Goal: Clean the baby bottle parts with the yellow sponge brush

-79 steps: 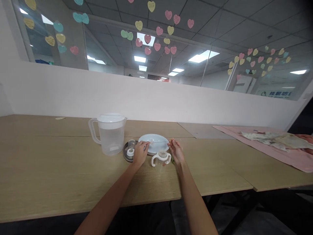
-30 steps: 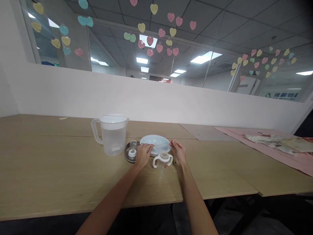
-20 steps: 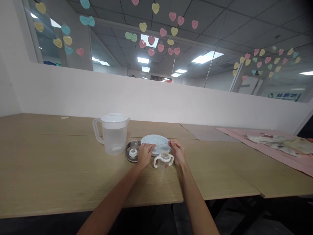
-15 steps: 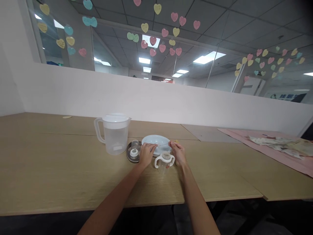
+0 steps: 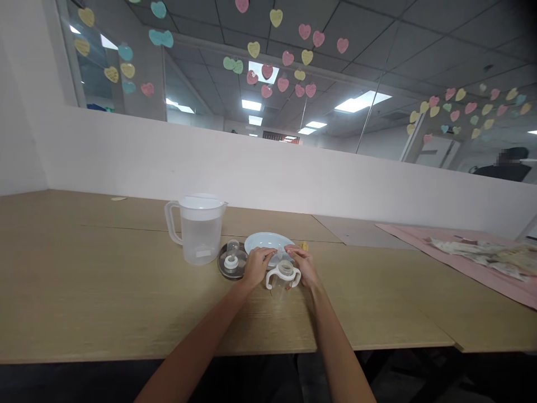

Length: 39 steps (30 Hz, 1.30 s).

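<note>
Both hands are raised over the near edge of a pale blue bowl (image 5: 262, 239). My left hand (image 5: 258, 266) is closed in a pinch near a small clear piece (image 5: 279, 253); what its fingertips grip is too small to tell. My right hand (image 5: 302, 265) faces it, fingers bent together, its hold also unclear. Between my wrists a clear bottle with two white handles (image 5: 285, 274) stands upright, its top uncovered. Left of my left hand, a metal dish (image 5: 225, 270) holds a white ring (image 5: 230, 262) and a clear cap (image 5: 233, 247).
A lidded clear pitcher (image 5: 200, 238) stands at the left. Something yellow (image 5: 304, 245) lies behind my right hand. Pink cloth (image 5: 413, 240) with bags on it covers the right side. Behind the glass, a person (image 5: 505, 167) shows at the right.
My hands have come slightly closer together, and the thin dark line between them no longer shows. A clear piece now shows there. A person has appeared behind the glass. The view has shifted slightly.
</note>
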Each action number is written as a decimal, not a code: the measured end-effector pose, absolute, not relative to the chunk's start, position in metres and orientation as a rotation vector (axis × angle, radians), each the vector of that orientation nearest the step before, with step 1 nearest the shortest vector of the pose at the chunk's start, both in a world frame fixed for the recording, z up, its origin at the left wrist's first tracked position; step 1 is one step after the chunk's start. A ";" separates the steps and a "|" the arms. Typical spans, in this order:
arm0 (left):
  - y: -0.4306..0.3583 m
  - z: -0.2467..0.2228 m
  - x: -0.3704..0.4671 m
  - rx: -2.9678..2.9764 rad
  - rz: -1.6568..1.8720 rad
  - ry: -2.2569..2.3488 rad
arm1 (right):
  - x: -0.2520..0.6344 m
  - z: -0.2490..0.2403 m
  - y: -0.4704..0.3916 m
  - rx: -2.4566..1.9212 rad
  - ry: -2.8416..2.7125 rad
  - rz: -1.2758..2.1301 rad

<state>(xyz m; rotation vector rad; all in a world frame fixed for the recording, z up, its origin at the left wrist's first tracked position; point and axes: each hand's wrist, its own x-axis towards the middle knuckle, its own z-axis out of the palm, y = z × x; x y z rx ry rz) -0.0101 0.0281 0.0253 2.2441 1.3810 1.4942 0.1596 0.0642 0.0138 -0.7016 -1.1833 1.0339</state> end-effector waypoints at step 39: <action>0.026 0.026 -0.007 2.271 1.537 1.284 | 0.158 0.018 0.059 -0.664 -1.253 1.104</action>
